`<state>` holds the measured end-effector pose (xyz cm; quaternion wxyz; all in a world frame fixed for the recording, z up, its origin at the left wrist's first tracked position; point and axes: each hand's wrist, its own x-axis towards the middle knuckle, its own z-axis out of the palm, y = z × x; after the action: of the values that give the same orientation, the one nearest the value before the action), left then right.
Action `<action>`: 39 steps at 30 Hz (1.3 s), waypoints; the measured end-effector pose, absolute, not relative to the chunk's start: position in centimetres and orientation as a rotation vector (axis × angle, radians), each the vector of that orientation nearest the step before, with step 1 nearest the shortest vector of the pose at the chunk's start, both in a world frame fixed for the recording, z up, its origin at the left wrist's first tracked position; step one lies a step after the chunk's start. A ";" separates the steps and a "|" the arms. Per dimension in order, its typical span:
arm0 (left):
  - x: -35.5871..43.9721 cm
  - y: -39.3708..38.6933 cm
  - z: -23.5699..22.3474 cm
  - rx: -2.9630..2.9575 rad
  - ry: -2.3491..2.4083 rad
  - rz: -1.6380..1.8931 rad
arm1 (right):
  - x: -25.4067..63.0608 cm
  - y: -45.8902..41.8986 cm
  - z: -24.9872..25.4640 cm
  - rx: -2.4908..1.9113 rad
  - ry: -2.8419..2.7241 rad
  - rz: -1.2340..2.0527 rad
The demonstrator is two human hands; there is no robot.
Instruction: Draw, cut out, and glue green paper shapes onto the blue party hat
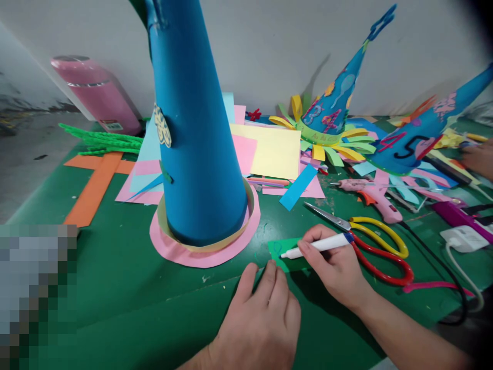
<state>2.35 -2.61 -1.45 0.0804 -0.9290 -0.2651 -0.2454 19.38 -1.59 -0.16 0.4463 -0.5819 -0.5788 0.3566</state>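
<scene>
My right hand (pixel 339 267) is closed around a white pen (pixel 316 246) with a blue band, its tip resting on a small green piece of paper (pixel 287 254) on the green table. A faint drawn mark shows on the paper. My left hand (pixel 260 313) lies with fingers stretched out, fingertips pressing the paper's near left edge. Just left of the paper stands a tall blue paper cone (pixel 194 123) on a pink paper ring (pixel 204 252).
Red and yellow handled scissors (pixel 377 246) and a pink glue gun (pixel 370 195) lie right of my right hand. Behind are coloured paper sheets (pixel 269 149), two decorated blue cone hats (pixel 335 108), a pink flask (pixel 96 95), orange strips (pixel 94 187), a white plug (pixel 464 237) and cables.
</scene>
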 end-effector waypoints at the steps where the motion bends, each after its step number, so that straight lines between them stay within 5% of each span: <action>1: 2.4 -2.6 -1.5 -2.778 -0.798 -0.738 | 19.4 -1.6 -0.1 -1.444 -1.436 0.885; 39: 2.3 -2.7 -1.9 -2.822 -0.818 -0.645 | 19.4 -1.5 -0.1 -1.477 -1.390 0.885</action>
<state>2.31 -2.74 -1.92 0.0668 -0.9361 -0.2713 -0.2139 19.44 -1.53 -0.12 0.4477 -0.5967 -0.5618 0.3576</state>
